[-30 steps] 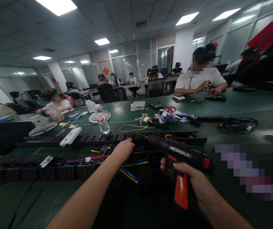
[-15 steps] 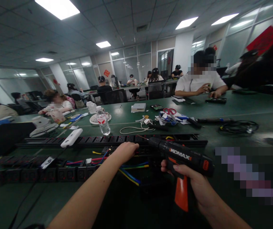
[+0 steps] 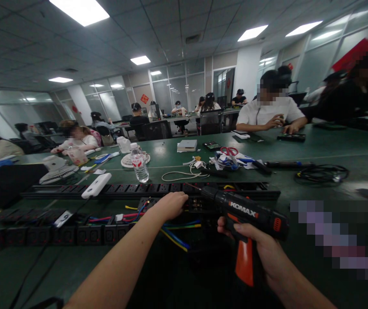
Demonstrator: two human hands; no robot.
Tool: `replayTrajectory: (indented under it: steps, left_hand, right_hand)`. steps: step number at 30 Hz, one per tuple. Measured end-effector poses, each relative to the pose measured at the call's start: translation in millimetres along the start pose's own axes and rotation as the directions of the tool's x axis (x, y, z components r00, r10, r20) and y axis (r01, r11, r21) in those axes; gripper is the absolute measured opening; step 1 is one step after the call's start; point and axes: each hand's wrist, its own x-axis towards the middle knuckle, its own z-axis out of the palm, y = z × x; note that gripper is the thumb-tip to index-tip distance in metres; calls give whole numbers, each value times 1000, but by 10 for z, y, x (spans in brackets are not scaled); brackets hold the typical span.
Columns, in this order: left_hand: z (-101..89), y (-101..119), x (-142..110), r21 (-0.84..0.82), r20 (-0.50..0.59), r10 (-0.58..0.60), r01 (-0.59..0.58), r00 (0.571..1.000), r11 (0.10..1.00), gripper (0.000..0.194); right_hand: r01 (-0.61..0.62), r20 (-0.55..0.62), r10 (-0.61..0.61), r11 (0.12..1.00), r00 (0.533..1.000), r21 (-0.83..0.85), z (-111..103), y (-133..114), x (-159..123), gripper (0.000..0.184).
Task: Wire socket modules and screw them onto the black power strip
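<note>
My right hand (image 3: pixel 261 249) grips the orange handle of a black cordless drill (image 3: pixel 251 214), whose bit points left toward a black socket block (image 3: pixel 196 205) on the green table (image 3: pixel 332 148). My left hand (image 3: pixel 171 205) is closed, its fingers curled on the edge of that block; what they pinch is hidden. Red, blue and yellow wires (image 3: pixel 174 234) run out from under the hand. A long black power strip (image 3: pixel 145 189) lies just behind, and a second row of black sockets (image 3: pixel 58 234) lies to the left.
A white adapter (image 3: pixel 96 185) rests on the long strip. Behind stand a water bottle (image 3: pixel 139 163), a small white fan (image 3: pixel 130 159), a white cable (image 3: pixel 184 174), red scissors (image 3: pixel 229 151) and a black coiled cable (image 3: pixel 320 174). Several people sit at this table and others.
My left hand has slid slightly right along the socket block toward the drill bit. The drill has hardly moved; the view has shifted a little.
</note>
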Motion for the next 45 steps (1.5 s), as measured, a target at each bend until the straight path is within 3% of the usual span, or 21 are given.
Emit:
replayTrajectory:
  steps: [8, 16, 22, 27, 31, 33, 36, 39, 41, 45]
  left_hand:
    - [38, -38, 29, -31, -18, -69, 69, 997, 997, 32]
    - [2, -234, 123, -369, 31, 44, -30, 999, 929, 35]
    - [-9, -319, 130, -445, 34, 43, -24, 999, 895, 31]
    - [58, -271, 72, -438, -90, -24, -18, 996, 899, 34]
    - [142, -229, 21, -493, -244, -160, 19, 957, 870, 39]
    - [147, -199, 1, -455, -296, -215, 60, 931, 889, 39]
    - [71, -148, -36, -263, -315, -164, 81, 935, 961, 31]
    - [-70, -125, -88, -1, -203, -79, 81, 976, 997, 21]
    - [-161, -136, -126, 131, -119, -56, 71, 991, 989, 29]
    - [-268, -151, -186, 262, -6, -115, 113, 993, 958, 37]
  right_hand:
    - [-10, -19, 10, 1000, 1000, 3, -16, 23, 13, 23]
    - [-14, -19, 14, 1000, 1000, -4, -20, 32, 16, 23]
    - [4, -2, -4, 1000, 1000, -4, 7, 3, 2, 25]
    - [13, 0, -13, 1000, 1000, 1, 22, 1, 0, 27]
    - [10, 1, -10, 1000, 1000, 18, 23, 18, 3, 27]
    - [0, -6, 0, 1000, 1000, 20, 18, 27, 5, 26]
    - [-14, -15, 14, 1000, 1000, 14, 9, 29, 4, 24]
    - [-23, -18, 23, 1000, 1000, 9, 5, 21, -1, 24]
    - [-26, -18, 27, 1000, 999, 9, 2, 15, -5, 23]
    - [-38, -21, 38, 999, 999, 12, -12, 17, -4, 23]
